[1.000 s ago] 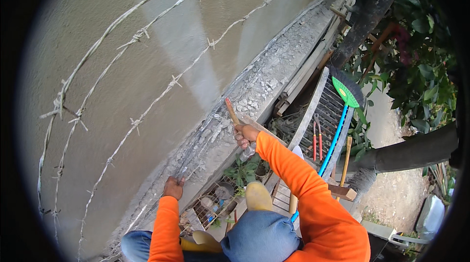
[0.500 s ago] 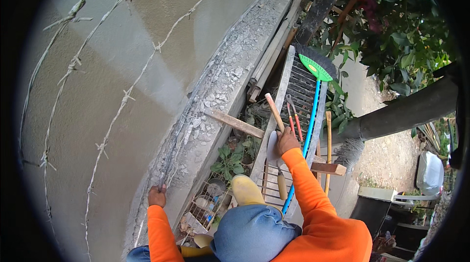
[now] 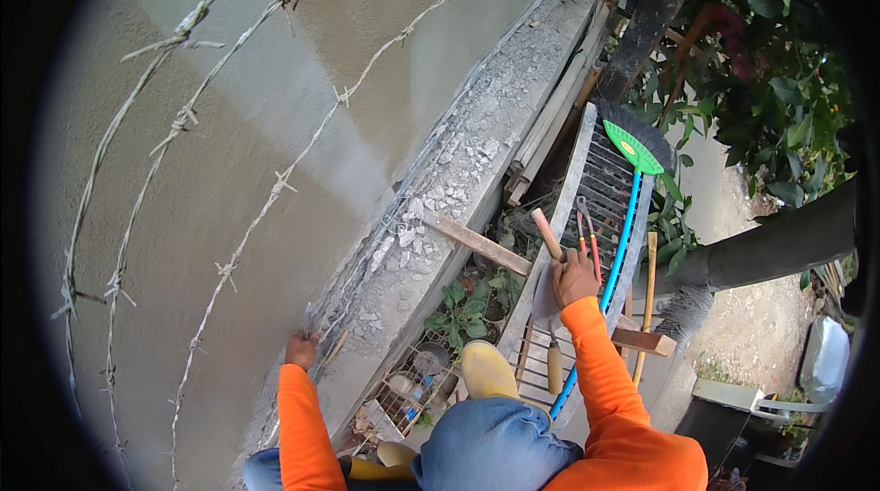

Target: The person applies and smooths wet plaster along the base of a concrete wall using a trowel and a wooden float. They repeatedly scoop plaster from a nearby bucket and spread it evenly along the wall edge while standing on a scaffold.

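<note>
From the head camera, the right hand (image 3: 575, 278) clenches one wooden handle (image 3: 547, 232) at three o'clock; at eight, the left hand (image 3: 301, 351) is beside a rubble-strewn concrete ledge (image 3: 390, 303), its grip indiscernible. One trowel (image 3: 544, 300), one pliers (image 3: 595, 254) and one broom (image 3: 634, 146) crowd the slatted bench (image 3: 577, 165); three barbed-wire strands (image 3: 281, 182) screen the wall (image 3: 220, 344) toward ten.

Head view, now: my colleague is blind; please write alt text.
The right hand grips a wooden handle above a slatted bench; the left hand is at a rubble-strewn concrete ledge beside a wall and barbed wire.
</note>
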A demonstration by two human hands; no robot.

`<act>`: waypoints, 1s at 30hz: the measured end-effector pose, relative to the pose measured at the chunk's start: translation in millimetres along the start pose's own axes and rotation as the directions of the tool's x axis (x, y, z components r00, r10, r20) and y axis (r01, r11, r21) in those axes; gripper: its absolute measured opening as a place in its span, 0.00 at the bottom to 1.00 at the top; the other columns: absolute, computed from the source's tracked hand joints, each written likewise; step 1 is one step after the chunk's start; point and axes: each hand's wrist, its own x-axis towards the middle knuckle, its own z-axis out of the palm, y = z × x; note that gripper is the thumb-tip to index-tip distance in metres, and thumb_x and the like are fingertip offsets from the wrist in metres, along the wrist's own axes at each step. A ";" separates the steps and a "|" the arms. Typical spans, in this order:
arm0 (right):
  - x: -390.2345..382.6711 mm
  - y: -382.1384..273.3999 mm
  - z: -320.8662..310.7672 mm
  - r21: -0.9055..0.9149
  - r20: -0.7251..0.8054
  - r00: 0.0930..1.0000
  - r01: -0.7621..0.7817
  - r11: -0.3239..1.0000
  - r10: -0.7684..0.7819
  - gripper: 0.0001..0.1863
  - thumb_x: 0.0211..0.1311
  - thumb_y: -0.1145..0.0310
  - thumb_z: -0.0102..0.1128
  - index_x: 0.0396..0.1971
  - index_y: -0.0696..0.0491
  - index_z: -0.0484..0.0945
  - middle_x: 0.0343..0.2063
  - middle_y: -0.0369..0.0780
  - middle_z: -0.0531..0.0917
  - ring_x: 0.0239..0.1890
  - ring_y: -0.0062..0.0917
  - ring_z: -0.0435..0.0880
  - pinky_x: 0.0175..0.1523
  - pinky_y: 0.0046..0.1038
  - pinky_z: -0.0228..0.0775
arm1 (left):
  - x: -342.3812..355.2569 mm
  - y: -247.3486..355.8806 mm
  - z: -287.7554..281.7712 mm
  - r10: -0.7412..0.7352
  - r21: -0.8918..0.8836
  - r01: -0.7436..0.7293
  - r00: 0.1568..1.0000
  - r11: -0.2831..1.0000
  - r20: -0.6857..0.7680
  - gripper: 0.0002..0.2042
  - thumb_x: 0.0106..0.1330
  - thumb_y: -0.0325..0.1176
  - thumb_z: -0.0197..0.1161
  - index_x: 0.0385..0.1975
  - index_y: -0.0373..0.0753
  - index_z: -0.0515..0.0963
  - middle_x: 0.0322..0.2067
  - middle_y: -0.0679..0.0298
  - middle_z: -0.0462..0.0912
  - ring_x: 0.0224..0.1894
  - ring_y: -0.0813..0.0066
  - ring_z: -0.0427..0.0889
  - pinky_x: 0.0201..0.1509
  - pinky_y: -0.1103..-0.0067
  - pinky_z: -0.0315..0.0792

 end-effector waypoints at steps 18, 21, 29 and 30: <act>203.0 -231.0 238.6 0.711 0.696 0.718 -0.691 0.128 0.010 0.14 0.71 0.55 0.53 0.40 0.49 0.82 0.26 0.36 0.81 0.21 0.22 0.74 0.21 0.34 0.63 | -24.6 6.2 41.2 -0.093 0.023 0.091 0.990 0.996 0.107 0.12 0.68 0.35 0.58 0.34 0.32 0.83 0.26 0.58 0.87 0.26 0.69 0.86 0.34 0.72 0.77; 201.8 -234.1 237.3 0.667 0.741 0.671 -0.740 0.087 0.031 0.18 0.71 0.50 0.53 0.36 0.49 0.81 0.25 0.34 0.79 0.20 0.21 0.71 0.21 0.34 0.60 | -22.2 1.0 40.8 -0.105 0.030 0.103 0.990 0.994 0.090 0.11 0.67 0.34 0.58 0.35 0.32 0.83 0.27 0.56 0.87 0.29 0.68 0.86 0.35 0.71 0.77; 197.9 -230.8 234.0 0.768 0.609 0.774 -0.630 0.112 0.173 0.27 0.70 0.46 0.51 0.21 0.54 0.79 0.25 0.48 0.83 0.29 0.41 0.80 0.41 0.41 0.71 | -27.3 3.2 42.6 0.032 0.058 -0.030 0.999 0.998 -0.038 0.10 0.65 0.33 0.61 0.34 0.34 0.85 0.28 0.57 0.86 0.30 0.68 0.82 0.39 0.71 0.74; 196.4 -231.3 231.2 0.763 0.614 0.770 -0.635 0.120 0.173 0.26 0.70 0.46 0.51 0.20 0.52 0.79 0.23 0.43 0.80 0.26 0.36 0.76 0.37 0.38 0.67 | -28.8 6.2 38.0 0.018 0.006 -0.018 0.996 1.000 -0.085 0.10 0.66 0.33 0.61 0.34 0.33 0.85 0.27 0.58 0.85 0.29 0.69 0.82 0.38 0.71 0.74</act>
